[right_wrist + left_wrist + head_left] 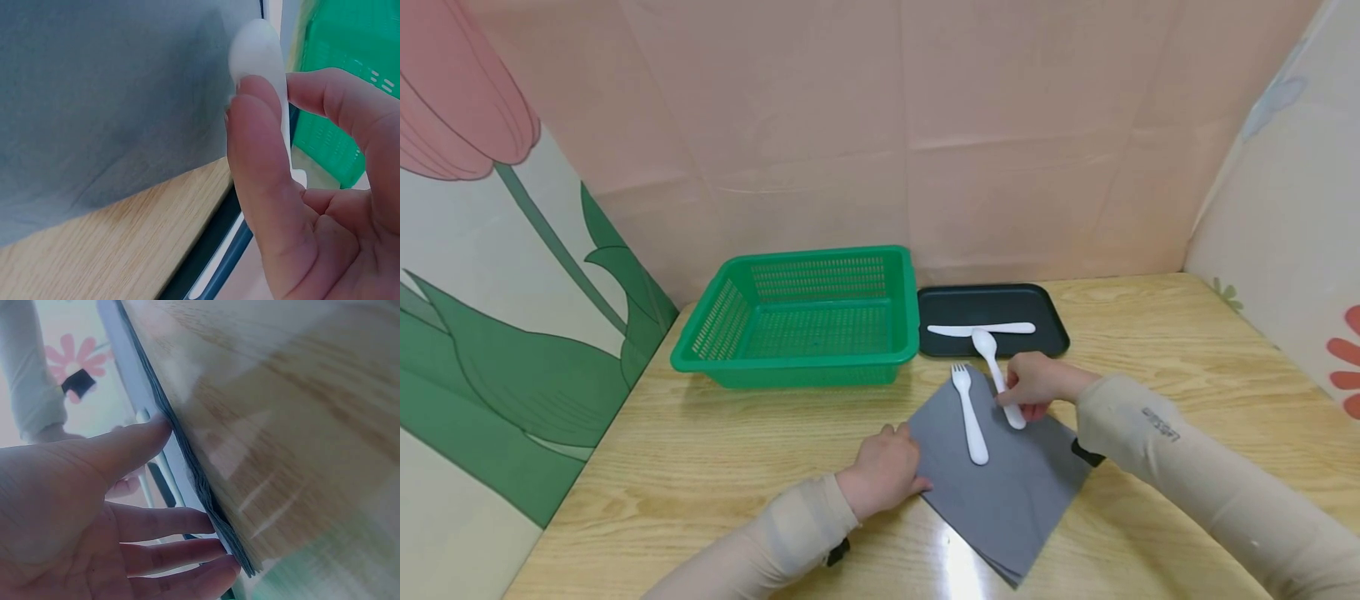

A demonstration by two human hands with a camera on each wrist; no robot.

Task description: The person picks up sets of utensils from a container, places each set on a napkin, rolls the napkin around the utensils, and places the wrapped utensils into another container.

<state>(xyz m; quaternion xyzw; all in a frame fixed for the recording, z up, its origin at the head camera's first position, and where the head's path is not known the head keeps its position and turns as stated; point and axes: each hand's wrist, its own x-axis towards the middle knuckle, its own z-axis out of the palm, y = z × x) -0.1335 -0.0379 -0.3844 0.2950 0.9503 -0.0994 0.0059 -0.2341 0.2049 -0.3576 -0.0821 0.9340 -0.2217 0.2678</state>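
A white plastic spoon (990,354) is pinched near its handle end between the thumb and fingers of my right hand (1037,382). Its bowl points away, toward the black tray. Under it lies a folded grey cloth napkin (1007,500), in layers, set at a slant on the table. A white fork (972,421) rests on the napkin to the left of the spoon, tines facing the back. My left hand (883,468) touches the napkin's left edge; in the left wrist view its thumb and extended fingers (169,520) lie against the layered edge (194,469).
Behind the napkin, a black tray (1000,302) holds a white knife (981,329) lying crosswise. To its left stands a green perforated basket (820,362). The wooden table (715,467) meets a pink covered wall (805,167) at the back.
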